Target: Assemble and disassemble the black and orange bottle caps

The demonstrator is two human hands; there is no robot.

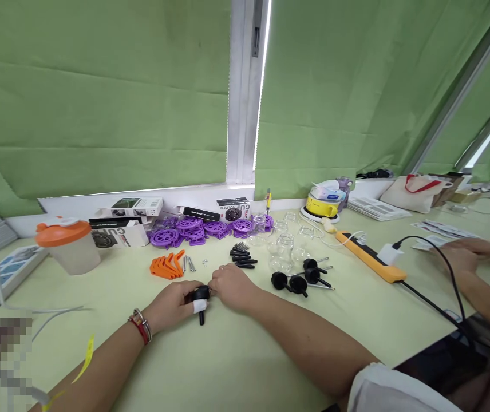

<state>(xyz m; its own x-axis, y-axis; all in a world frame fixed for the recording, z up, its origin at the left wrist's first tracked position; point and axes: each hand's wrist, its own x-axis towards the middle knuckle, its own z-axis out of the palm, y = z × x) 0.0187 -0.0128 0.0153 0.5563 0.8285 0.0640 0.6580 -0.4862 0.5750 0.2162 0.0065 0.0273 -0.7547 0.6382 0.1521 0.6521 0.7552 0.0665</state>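
Holding a small black dropper cap (201, 294) between both hands, I have my left hand (172, 304) curled around it from the left, a white-taped fingertip pressed against its side and its thin black stem pointing down toward me over the pale green desk (236, 355). My right hand (232, 286) closes on the same cap from the right, fingers pinched together at its top, so both grips are clamped on this one piece just above the desk surface. A red band and a metal bracelet sit on my left wrist. Just beyond my hands lie a fan of orange plastic pieces (166, 266), a few metal screws (190, 264) and a small pile of black pins (241, 256). To the right, near my right forearm, four more black dropper caps (303, 277) lie on their sides, with a cluster of clear glass bottles (285, 247) behind them. Purple wheels (193, 229) are heaped by the window sill, next to some printed boxes (118, 232). An orange-lidded shaker cup (67, 243) stands at the left, an orange power strip (371, 257) at the right, and another person's hand (463, 252) rests on the desk far right.
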